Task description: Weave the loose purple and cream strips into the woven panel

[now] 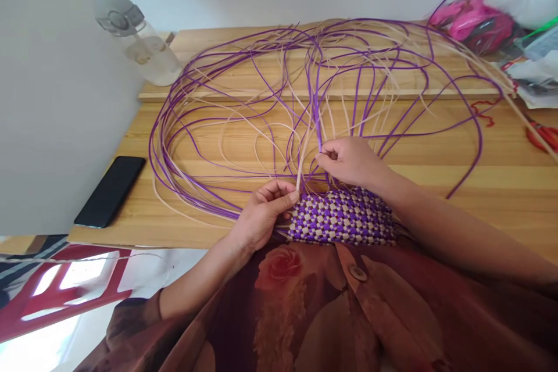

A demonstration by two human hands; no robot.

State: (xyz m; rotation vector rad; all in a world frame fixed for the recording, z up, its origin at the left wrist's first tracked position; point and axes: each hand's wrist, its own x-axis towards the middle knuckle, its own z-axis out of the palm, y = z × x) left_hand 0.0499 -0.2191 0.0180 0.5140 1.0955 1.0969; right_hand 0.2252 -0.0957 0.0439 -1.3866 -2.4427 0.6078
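Left hand (264, 209): thumb and forefinger pinched together at the upper left corner of a purple-and-beige checkered woven piece (342, 218), a flat beige strand (300, 160) rising from the thumb tip.
Right hand (351, 160): fingers curled in, thumb and forefinger closed on glossy purple strands (317, 113) just above the upper edge of the weave.
Woven piece: at the near edge of the table, right against the person's body, lying between the two forearms.
Loose strands: long, thin purple and beige lengths (168, 145) spread beyond the weave, curving in a wide loop round to the left hand's side.
Shirt: dark reddish-brown printed cloth (349, 319), with a rose and a round button (358, 272).
Tabletop: pale wooden boards (501, 168) with visible grain, a raised ledge along the back.
Left side: a black rectangular phone (110, 192) lying flat; beyond it, a clear bottle with a grey lid (139, 40).
Right side: red-handled scissors (543, 136), a crinkled red thread (483, 115) and, farther back, a bright pink bundle in clear plastic (473, 20).
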